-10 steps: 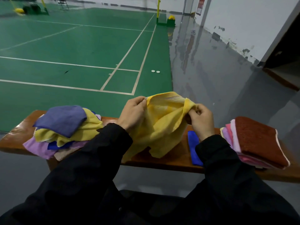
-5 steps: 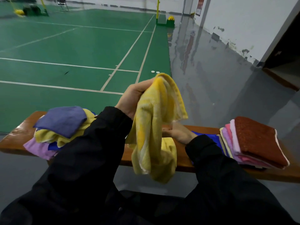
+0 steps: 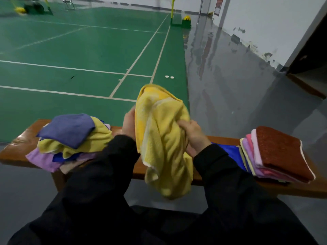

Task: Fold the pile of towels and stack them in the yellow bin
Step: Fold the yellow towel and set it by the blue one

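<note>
My left hand (image 3: 129, 124) holds the yellow towel (image 3: 162, 144) up from behind, grip hidden; my right hand (image 3: 193, 134) curls into its side, above the bench (image 3: 21, 144).

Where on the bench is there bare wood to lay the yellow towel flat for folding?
Bare wood shows on the bench between the unfolded pile and the blue cloth, though the yellow towel and both hands hide much of it. A small bare corner lies left of the pile. The right end is crowded by the folded stack.
</note>
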{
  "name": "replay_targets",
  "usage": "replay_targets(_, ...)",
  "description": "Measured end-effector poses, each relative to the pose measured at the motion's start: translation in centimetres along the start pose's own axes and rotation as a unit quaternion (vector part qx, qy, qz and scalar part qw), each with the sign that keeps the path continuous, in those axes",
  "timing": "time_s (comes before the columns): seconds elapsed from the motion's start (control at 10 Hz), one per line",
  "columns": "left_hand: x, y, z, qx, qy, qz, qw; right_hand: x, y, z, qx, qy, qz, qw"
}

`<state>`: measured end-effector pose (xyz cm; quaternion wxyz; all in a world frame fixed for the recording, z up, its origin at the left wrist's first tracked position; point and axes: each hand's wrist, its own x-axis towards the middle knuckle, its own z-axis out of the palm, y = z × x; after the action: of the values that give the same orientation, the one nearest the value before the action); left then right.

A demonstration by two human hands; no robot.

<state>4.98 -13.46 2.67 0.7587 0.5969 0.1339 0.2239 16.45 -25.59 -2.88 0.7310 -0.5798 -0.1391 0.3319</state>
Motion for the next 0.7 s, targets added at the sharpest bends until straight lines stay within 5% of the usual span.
replay_targets(0.1, -5.3, 2.5, 2.2, -0.296, -0.134, 0.038, 0.945, 0.2, -3.8, 0.5, 0.084, 0.094, -0.034, 0.991)
replay_targets(0.2, -6.5, -0.9, 3.7, -0.242, -0.204, 0.008, 0.948, -0.4, -6.4, 1.6, 0.148, 0.127, -0.044, 0.98)
replay_targets(0.3, -5.4, -6.3, 3.5, -0.293, -0.174, -0.151, 0.928, -2.1, -8.9, 1.8, 0.222, 0.08, -0.075, 0.969)
replay_targets(0.4, -3.8, -6.7, 3.6, -0.349, -0.134, -0.189, 0.908, -2.2, -10.1, 0.4, 0.268, 0.032, -0.132, 0.954)
replay_targets(0.5, -2.1, -5.4, 3.4, -0.394, -0.127, -0.178, 0.893, -1.3, -7.9, -1.2, 0.198, 0.034, -0.079, 0.976)
replay_targets(0.6, -0.7, -3.9, 2.2, -0.353, -0.11, -0.164, 0.914, -2.3, -2.1, -2.4, 0.153, 0.014, 0.054, 0.987)
replay_targets(0.7, 0.4, -3.5, 1.2, -0.299, -0.102, -0.172, 0.933, -4.2, 2.2, -2.2, 0.16, -0.005, 0.098, 0.982)
